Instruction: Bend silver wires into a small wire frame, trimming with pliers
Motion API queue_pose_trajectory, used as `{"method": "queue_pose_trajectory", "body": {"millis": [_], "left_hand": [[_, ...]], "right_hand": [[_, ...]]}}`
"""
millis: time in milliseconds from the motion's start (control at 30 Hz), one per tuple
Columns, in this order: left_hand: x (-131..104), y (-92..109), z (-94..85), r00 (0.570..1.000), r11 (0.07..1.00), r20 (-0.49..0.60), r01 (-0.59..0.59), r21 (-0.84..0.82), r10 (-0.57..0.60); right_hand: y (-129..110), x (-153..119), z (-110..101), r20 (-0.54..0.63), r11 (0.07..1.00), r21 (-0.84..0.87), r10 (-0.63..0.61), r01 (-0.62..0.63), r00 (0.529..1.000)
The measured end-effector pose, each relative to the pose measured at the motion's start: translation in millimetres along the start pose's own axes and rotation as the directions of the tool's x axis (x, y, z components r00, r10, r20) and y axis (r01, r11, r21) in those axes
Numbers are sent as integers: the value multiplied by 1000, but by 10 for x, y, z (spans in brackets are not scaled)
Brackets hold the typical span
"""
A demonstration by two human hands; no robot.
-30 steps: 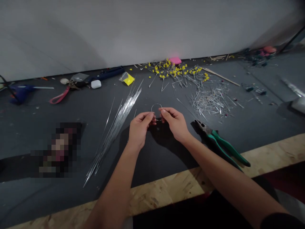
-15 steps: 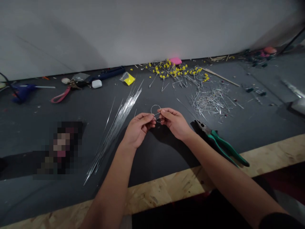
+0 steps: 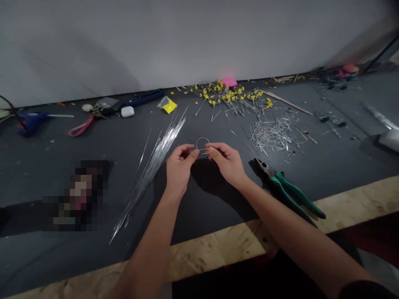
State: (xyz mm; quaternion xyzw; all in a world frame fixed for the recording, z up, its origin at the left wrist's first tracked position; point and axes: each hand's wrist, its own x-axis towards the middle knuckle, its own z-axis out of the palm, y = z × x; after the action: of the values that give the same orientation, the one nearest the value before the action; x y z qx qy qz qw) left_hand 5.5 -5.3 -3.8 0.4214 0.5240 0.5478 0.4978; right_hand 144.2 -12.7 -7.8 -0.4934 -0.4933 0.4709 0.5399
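While pinching the wire loop (image 3: 203, 138) in left hand (image 3: 180, 168) and right hand (image 3: 229, 165), at twelve o'clock, seems mid-shaping (with pliers (image 3: 288, 186) at four o'clock); calls for steady, even pressure.

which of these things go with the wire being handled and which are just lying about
Likely in use:
wire loop, held between left hand and right hand
long straight wires
green-handled pliers

Probably just lying about:
pink strap
small white case
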Motion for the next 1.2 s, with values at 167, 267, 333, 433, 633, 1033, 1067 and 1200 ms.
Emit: {"method": "queue_pose_trajectory", "body": {"millis": [167,267,333,433,633,1033,1067,1200], "left_hand": [[-17,-66,-3,997,975,31,-71,210,65],[-28,-89,3,996,972,26,-86,220,82],[-37,-97,12,997,978,13,-75,196,74],[-44,-104,24,998,985,-1,-57,160,58],[-34,-113,18,1000,991,11,-23,129,22],[-108,-74,97,998,994,55,-25,-107,31],[-111,-74,105,997,989,67,-20,-148,30],[-114,-79,124,995,967,94,0,-255,25]], "right_hand": [[1,-23,12,-21,996,-83,-18,16,1000],[4,-26,21,-19,993,-115,-28,26,999],[6,-28,31,-13,992,-125,-33,32,999],[9,-25,37,-2,993,-114,-36,36,999],[8,0,19,2,996,-86,-7,8,1000],[28,33,9,39,988,144,56,-61,998],[33,34,13,50,980,185,65,-74,997],[48,39,24,90,943,314,88,-112,992]]}}
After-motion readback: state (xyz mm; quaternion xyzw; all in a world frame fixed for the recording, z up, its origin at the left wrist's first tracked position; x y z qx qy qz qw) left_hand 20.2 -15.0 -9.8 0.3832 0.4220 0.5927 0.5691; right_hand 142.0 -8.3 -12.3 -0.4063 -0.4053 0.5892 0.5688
